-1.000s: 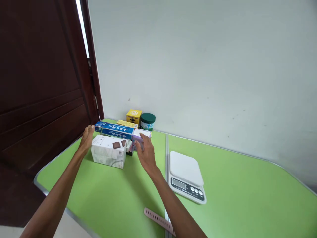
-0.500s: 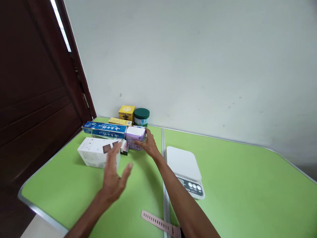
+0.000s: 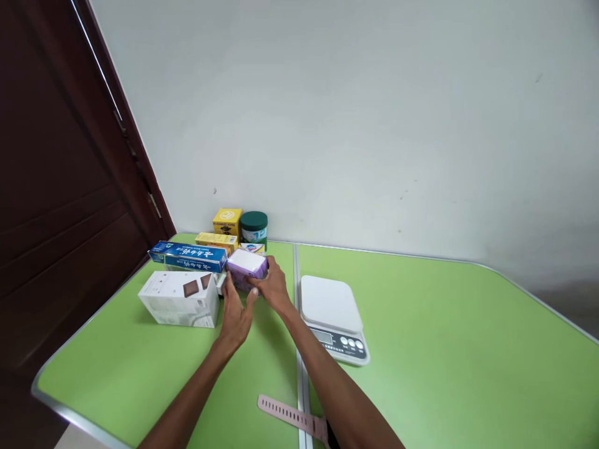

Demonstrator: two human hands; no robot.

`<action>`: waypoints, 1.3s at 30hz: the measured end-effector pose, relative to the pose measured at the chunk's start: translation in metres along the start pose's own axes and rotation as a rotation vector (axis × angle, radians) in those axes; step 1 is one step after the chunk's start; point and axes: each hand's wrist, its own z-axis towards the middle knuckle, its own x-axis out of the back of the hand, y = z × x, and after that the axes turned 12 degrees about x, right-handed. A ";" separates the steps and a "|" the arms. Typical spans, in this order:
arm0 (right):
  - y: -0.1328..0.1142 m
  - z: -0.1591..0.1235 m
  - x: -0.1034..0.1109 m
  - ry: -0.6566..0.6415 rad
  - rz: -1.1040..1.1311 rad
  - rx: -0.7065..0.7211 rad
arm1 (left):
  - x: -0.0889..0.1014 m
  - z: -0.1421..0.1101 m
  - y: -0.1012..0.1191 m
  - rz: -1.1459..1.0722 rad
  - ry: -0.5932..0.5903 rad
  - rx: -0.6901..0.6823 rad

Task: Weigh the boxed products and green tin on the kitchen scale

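Observation:
A purple-and-white tissue pack is gripped at its right side by my right hand, thumb in front and fingers behind. The pack sits slightly turned among the boxes. My left hand is just in front of it, fingers stretched and thumb apart. Its fingertips reach the pack's left front corner, beside a small pale box that is partly hidden; whether they touch either cannot be seen. Left of that hand lies a white box with brown squares printed on top. Behind it is a long blue toothpaste box.
Yellow boxes and a green-lidded tub stand by the wall; a small white-and-blue packet is in front of the tub. A white kitchen scale lies right of the table seam. A pink watch strap lies near my right forearm.
My left hand has moved right and forward from above the white box to the tissue pack. The pack has turned a little in my right hand. The camera view has shifted slightly.

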 end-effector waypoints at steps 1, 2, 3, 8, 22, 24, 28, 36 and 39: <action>0.000 -0.004 0.004 0.009 0.011 -0.005 | -0.001 0.002 0.002 0.015 -0.002 0.003; -0.001 -0.008 0.008 0.023 0.012 -0.012 | -0.002 0.002 0.004 0.033 -0.010 0.002; -0.001 -0.012 0.012 0.035 0.007 -0.020 | -0.002 0.003 0.006 0.047 -0.015 -0.010; -0.014 -0.031 0.033 0.030 0.033 -0.022 | 0.000 -0.001 0.020 0.028 -0.031 0.007; 0.014 -0.055 0.197 0.037 0.262 0.063 | -0.087 -0.043 0.074 -0.075 -0.380 -0.218; 0.028 -0.060 0.204 0.031 0.296 0.051 | -0.098 -0.046 0.069 -0.043 -0.405 -0.231; 0.046 -0.066 0.204 0.043 0.379 0.054 | -0.104 -0.045 0.059 0.015 -0.410 -0.251; 0.090 -0.119 0.216 0.321 0.283 -0.139 | -0.085 -0.023 0.010 -0.028 -0.320 0.035; 0.095 -0.134 0.211 0.348 0.052 -0.090 | -0.084 -0.019 -0.003 -0.064 -0.299 0.117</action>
